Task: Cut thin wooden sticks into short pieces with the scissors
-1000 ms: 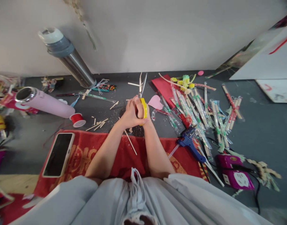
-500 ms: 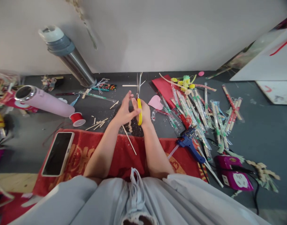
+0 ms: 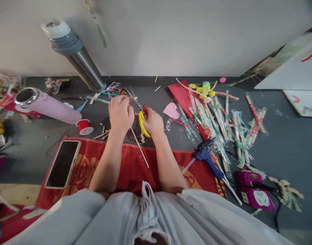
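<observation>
My right hand [image 3: 155, 123] is closed around the yellow handles of a pair of scissors [image 3: 141, 123]. Their parted blades point up and to the left, beside my left fingertips. A thin pale stick [image 3: 134, 99] is pinched in my left hand [image 3: 121, 114], with its short end sticking out at the blades. Most of that stick is hidden behind the fingers. Below my hands a longer thin stick [image 3: 140, 148] lies partly on the red cloth [image 3: 94, 160], near pale crumbs and cut bits.
A pink bottle [image 3: 49, 106], a red thread spool [image 3: 84, 127] and a phone [image 3: 63, 164] are on the left, with a steel flask [image 3: 79, 58] behind. Rightward lie a pink paper heart [image 3: 171, 111], several wrapped stick bundles [image 3: 209, 115], a blue glue gun [image 3: 208, 158] and a purple power block [image 3: 255, 190].
Both hands have come apart and the scissors have swung leftward. My left hand has reached forward and taken hold of the stick near the wall. Small cut pieces now lie behind.
</observation>
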Tool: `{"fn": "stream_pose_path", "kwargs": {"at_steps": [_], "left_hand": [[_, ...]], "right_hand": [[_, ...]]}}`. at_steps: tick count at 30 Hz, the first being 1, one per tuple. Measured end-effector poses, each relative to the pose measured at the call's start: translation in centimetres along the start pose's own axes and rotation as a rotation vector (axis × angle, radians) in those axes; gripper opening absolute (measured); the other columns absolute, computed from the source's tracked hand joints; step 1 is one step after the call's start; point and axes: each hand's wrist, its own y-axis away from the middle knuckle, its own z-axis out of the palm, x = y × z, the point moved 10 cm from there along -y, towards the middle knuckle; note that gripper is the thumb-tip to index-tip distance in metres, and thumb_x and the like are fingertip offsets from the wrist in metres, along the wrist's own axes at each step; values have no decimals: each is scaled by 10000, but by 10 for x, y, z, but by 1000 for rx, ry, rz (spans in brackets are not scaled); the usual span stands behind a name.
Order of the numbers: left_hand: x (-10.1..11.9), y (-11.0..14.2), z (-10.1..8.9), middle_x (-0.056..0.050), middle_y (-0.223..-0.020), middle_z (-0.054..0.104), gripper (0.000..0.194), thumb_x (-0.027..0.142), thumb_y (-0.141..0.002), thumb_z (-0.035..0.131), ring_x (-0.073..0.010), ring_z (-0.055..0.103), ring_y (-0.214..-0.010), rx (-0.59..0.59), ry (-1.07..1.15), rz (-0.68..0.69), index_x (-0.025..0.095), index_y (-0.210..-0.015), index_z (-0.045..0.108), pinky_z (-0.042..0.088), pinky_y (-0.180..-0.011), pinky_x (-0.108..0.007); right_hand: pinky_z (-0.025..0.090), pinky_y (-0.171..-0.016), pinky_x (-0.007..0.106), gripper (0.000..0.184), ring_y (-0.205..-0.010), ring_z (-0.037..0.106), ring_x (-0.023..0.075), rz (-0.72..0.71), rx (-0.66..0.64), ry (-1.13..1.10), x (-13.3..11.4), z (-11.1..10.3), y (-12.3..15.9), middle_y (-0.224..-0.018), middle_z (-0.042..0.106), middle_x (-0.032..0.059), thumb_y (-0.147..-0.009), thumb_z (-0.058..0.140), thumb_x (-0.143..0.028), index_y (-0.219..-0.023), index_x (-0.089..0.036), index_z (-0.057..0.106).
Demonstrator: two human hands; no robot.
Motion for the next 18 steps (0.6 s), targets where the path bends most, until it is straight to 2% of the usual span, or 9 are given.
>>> {"fn": "stream_pose_path", "kwargs": {"at_steps": [4, 8, 18], "left_hand": [[-3, 4, 10, -116, -931, 620, 185, 262, -930, 392, -309, 555, -1085, 15, -42, -10, 204, -876, 560, 387, -1033, -512], [-11, 6, 15, -103, -902, 603, 226, 316, -958, 350, -296, 571, -1030, 73, -53, -7, 214, -851, 522, 412, -989, -496], [-20, 7, 21, -113, -923, 593, 203, 302, -934, 362, -304, 554, -1061, 52, 28, -11, 211, -807, 491, 360, -1026, -535]], "right_hand": [[482, -842, 399, 438, -975, 667, 310, -43, -29, 35, -5, 5, 0, -1053, 689, 144, -925, 474, -484, -1191, -148, 565], [487, -798, 372, 373, -919, 669, 292, -70, -42, 39, -7, 7, 0, -1030, 702, 141, -922, 468, -411, -1168, -156, 582], [461, -744, 324, 455, -851, 660, 267, -129, -94, 78, -9, 7, 3, -984, 712, 131, -923, 454, -520, -1140, -149, 606]]}}
